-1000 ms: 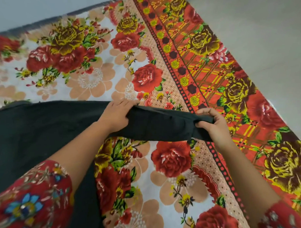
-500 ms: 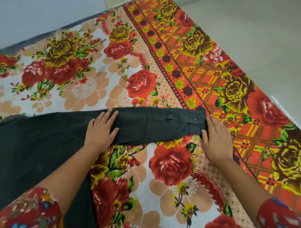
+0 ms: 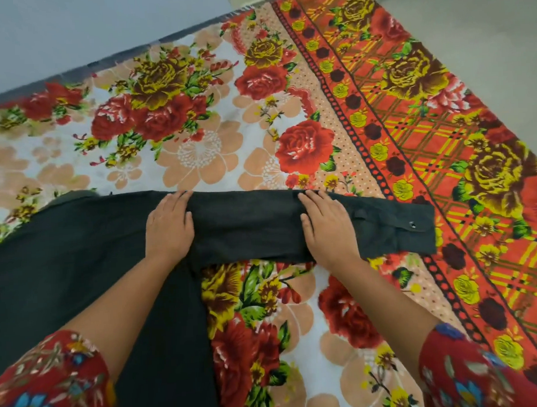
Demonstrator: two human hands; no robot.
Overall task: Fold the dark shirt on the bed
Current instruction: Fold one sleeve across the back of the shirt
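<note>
The dark shirt (image 3: pixel 80 255) lies flat on the bed (image 3: pixel 198 151), which is covered by a floral sheet. The shirt's body fills the left of the view. One long sleeve (image 3: pixel 249 225) stretches out to the right and ends in a cuff (image 3: pixel 414 228) with a metal snap. My left hand (image 3: pixel 169 226) rests palm down where the sleeve joins the body, fingers together and flat. My right hand (image 3: pixel 326 225) presses flat on the sleeve further right, short of the cuff. Neither hand grips the cloth.
The bed's right side (image 3: pixel 489 195) carries an orange checked border and drops to a pale floor (image 3: pixel 483 28). A light wall (image 3: pixel 72 33) runs behind the bed's far edge. My red flowered sleeves (image 3: pixel 48 381) show at the bottom corners.
The sleeve was held up in both hands, then laid flat. My right hand has slid left from the cuff onto the middle of the sleeve. The camera has moved closer.
</note>
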